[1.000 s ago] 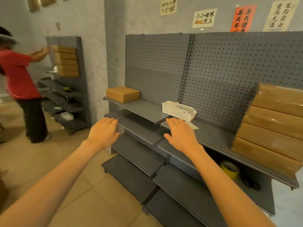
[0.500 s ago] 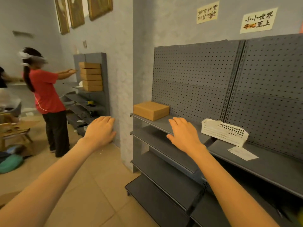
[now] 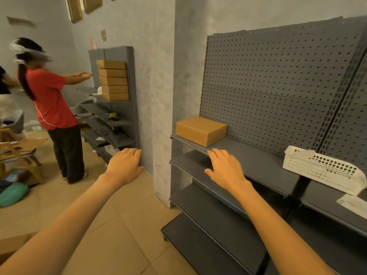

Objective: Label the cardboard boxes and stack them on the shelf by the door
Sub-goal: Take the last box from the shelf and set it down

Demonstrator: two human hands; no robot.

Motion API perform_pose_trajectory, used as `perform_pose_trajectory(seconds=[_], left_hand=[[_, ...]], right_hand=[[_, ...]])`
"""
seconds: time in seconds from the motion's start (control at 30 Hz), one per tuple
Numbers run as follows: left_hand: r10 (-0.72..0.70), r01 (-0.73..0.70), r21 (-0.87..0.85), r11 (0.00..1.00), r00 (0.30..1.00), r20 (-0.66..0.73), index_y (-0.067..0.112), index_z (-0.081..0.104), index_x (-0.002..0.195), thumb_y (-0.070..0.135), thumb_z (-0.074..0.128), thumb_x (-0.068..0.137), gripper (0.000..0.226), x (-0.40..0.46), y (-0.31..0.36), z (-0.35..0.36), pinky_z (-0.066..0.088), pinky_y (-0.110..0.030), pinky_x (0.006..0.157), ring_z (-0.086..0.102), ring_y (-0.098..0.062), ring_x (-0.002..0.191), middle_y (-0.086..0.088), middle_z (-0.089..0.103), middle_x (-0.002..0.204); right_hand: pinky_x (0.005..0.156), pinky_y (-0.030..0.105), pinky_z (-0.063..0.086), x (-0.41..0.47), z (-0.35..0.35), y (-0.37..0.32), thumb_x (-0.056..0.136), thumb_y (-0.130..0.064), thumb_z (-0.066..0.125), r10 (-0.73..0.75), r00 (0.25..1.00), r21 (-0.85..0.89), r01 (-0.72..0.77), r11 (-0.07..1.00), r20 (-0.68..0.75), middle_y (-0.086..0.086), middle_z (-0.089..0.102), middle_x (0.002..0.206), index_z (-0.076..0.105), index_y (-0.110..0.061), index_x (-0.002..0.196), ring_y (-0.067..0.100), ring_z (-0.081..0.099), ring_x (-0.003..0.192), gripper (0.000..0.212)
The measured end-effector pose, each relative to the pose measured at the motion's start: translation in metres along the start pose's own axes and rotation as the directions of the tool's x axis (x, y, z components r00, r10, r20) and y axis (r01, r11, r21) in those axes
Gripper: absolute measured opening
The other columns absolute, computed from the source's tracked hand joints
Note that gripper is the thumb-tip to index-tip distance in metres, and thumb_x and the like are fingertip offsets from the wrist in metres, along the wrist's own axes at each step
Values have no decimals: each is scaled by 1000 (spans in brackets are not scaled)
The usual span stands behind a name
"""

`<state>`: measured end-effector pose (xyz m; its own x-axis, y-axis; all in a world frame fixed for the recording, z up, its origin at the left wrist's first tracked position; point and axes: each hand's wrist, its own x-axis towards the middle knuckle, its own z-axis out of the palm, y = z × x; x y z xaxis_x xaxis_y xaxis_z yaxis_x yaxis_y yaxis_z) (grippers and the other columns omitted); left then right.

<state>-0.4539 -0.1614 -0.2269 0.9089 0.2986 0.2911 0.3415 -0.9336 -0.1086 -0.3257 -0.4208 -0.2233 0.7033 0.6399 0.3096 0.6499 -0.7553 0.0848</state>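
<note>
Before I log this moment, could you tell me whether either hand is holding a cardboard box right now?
No, the left hand and right hand are both open and empty, and the single cardboard box sits untouched on the shelf.

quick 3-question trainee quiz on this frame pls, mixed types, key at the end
1. True or false: the right hand grips the cardboard box.
2. How many boxes are in the far stack beside the person in red?
3. The white basket sits: A) on the floor B) on the top shelf C) on the box.

Key: 1 false, both hands, left hand included, are open and hold nothing; 2 five; 3 B.
</note>
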Motion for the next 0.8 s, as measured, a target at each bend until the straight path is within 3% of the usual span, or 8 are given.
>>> perform_pose_trajectory(seconds=[0.4, 0.8], left_hand=[[149, -151, -27, 988, 987, -67, 11, 32, 144, 39, 47, 94, 59, 222, -62, 50, 28, -35, 112, 35, -25, 135, -7, 39, 147], [326, -334, -130, 934, 942, -78, 10, 37, 140, 36, 49, 93, 55, 379, -60, 109, 33, -37, 107, 37, -28, 133, -9, 43, 143]], right_hand=[[104, 37, 37, 192, 56, 2, 94, -40, 52, 102, 994, 14, -102, 995, -32, 6, 39, 146, 33, -12, 143, 26, 36, 132, 59], [106, 36, 35, 289, 88, 24, 94, -38, 51, 279, 960, -81, -280, 957, -25, 5, 40, 145, 32, -12, 144, 24, 36, 133, 59]])
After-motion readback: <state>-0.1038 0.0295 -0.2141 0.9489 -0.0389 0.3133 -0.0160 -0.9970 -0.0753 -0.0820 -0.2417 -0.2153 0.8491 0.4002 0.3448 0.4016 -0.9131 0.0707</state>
